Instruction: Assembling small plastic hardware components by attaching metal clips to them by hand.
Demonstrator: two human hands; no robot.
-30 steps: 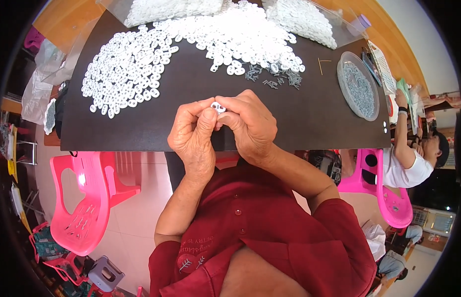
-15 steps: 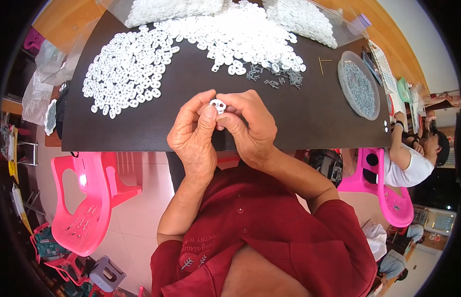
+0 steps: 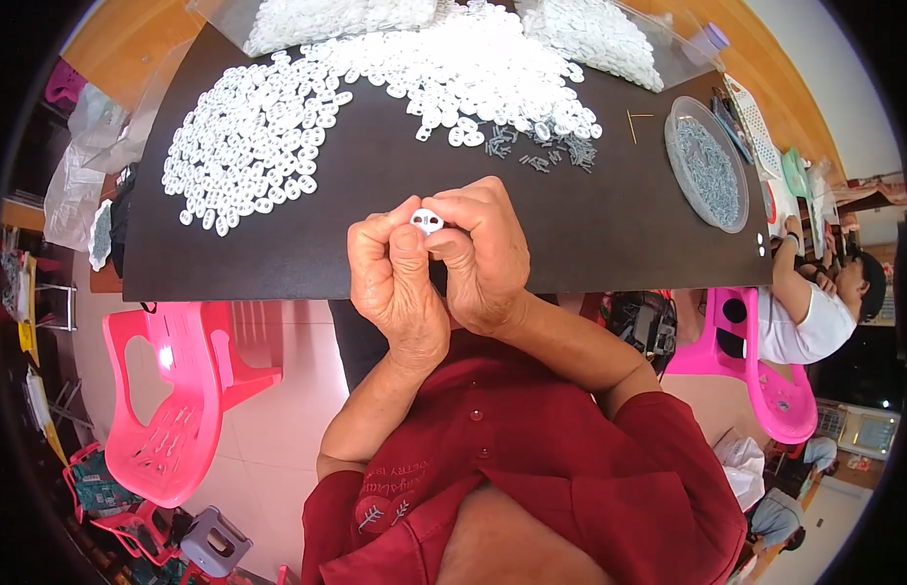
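Note:
Both hands meet near the table's front edge, closed on one small white plastic cord lock (image 3: 427, 221) with two holes. My left hand (image 3: 403, 278) pinches it from the left between thumb and fingertips. From the right, my right hand (image 3: 482, 249) grips it with thumb and curled index finger. Fingertips cover its sides. Farther out lies a large pile of similar white pieces (image 3: 473, 73), and to the left a spread of white two-holed pieces (image 3: 249, 136). Small grey springs (image 3: 570, 153) lie loose at the pile's near edge.
A round clear tub (image 3: 679, 171) of grey springs stands at the table's right. Clear bags of white pieces (image 3: 595, 44) lie at the back. Pink chairs (image 3: 166, 429) flank me. At the right sits another person (image 3: 809, 317), an arm near the table.
Both hands have drawn closer together around the cord lock, which now sits slightly lower and turned, with its two holes facing up. The other person's arm has shifted slightly.

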